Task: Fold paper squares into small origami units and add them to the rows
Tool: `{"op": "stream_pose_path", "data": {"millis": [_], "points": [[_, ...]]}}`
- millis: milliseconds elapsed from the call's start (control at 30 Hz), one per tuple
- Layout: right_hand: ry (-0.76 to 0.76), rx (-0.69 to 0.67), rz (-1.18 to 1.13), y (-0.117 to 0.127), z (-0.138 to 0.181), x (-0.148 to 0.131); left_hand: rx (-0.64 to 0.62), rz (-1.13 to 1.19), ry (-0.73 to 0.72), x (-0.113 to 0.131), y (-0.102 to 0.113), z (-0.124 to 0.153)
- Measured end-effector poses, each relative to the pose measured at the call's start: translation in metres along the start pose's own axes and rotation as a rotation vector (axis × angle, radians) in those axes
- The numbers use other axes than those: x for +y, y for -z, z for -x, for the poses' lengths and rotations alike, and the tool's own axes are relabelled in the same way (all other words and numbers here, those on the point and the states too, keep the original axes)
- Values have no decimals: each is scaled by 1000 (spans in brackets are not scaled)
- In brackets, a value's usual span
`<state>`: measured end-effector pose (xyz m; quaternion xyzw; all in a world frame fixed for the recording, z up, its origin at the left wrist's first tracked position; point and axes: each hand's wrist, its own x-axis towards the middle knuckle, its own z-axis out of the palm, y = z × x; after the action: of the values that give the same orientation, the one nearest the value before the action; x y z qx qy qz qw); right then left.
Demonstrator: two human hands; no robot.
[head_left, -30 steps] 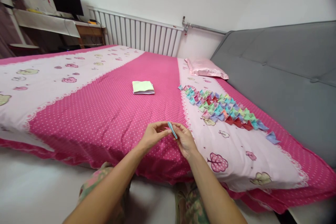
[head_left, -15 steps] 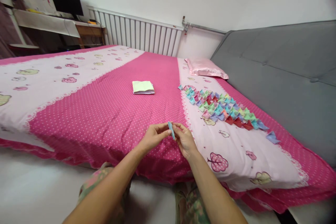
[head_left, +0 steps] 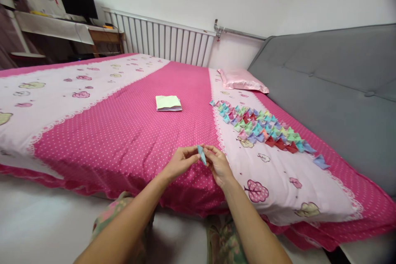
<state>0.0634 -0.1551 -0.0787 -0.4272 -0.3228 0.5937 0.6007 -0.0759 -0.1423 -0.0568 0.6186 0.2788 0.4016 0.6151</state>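
Note:
A small folded piece of light blue paper (head_left: 202,155) is pinched between my two hands, above the near edge of the bed. My left hand (head_left: 182,161) grips its left side with thumb and fingers. On the other side, my right hand (head_left: 218,165) has its fingers closed on the same paper. To the right, folded paper boats (head_left: 260,126) in many colours stand in rows on the bedspread. One bluish boat (head_left: 321,161) sits at the near end of them. A stack of paper sheets (head_left: 168,103), pale yellow-green on top, lies beyond my hands.
A pink and white bedspread (head_left: 123,132) covers the bed. The grey padded headboard (head_left: 324,66) rises at the right, with a pink pillow (head_left: 243,80) near it. At the back are a radiator (head_left: 161,35) and a desk with a monitor (head_left: 77,1).
The blue paper has turned slightly between my fingers, so more of its flat face shows. Both hands stay in nearly the same place.

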Motion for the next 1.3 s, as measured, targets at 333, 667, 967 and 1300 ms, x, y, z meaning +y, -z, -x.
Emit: {"op": "stream_pose_path", "data": {"millis": [333, 667, 967, 1300], "points": [[4, 13, 26, 2, 0, 0, 80, -75, 25, -8, 0, -4], [-11, 4, 40, 5, -1, -3, 74, -130, 31, -8, -1, -6], [-15, -1, 15, 5, -2, -2, 83, 5, 68, -3, -6, -6], [56, 86, 74, 2, -1, 2, 90, -41, -1, -12, -7, -8]]}}
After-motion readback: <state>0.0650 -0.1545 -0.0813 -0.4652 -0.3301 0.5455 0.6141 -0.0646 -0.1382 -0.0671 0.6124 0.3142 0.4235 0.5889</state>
